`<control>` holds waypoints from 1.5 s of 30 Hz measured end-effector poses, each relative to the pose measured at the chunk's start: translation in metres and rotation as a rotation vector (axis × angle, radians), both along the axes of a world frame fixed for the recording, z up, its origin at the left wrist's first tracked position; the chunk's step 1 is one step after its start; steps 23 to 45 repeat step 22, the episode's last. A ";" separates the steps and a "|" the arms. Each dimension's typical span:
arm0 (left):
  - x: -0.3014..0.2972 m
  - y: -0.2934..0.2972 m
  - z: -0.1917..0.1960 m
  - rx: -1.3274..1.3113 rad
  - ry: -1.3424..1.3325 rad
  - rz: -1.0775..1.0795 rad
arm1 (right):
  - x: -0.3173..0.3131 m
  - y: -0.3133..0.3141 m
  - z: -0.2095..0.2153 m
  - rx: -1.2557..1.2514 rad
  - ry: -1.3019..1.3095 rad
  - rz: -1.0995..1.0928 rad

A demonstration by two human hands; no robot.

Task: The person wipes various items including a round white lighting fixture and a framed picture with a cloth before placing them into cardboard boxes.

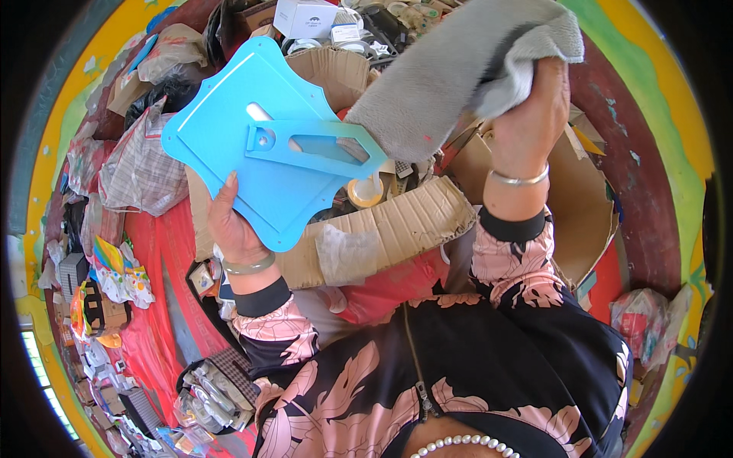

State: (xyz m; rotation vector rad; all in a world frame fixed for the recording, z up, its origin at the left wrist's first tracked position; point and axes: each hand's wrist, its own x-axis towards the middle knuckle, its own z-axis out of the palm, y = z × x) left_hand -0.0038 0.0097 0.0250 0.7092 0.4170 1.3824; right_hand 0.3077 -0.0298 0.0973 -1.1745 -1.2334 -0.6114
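Observation:
My left hand (238,227) grips the lower left edge of a bright blue plastic board (210,145) with wavy edges and rounded corners. A hinged-looking blue strut (328,149) with a cut-out slot stands off its face, and a pale slot shows in the board. Up at the right, my right hand (534,114) is closed around a bunched end of a grey cloth (435,84). The cloth's long flat part slants down to the left, and its lower end comes close to the strut; whether they touch I cannot tell.
Below the board lies an open cardboard box (397,229) with a roll of tape (365,191) inside. Small white boxes (305,19) and mixed goods pile up behind. A checked plastic bag (145,164) stands at left, above red sheeting (153,328). Another carton (584,206) sits at right.

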 end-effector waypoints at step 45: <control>0.010 0.009 -0.015 -0.037 -0.077 -0.029 | -0.083 0.059 -0.081 -0.751 0.064 0.388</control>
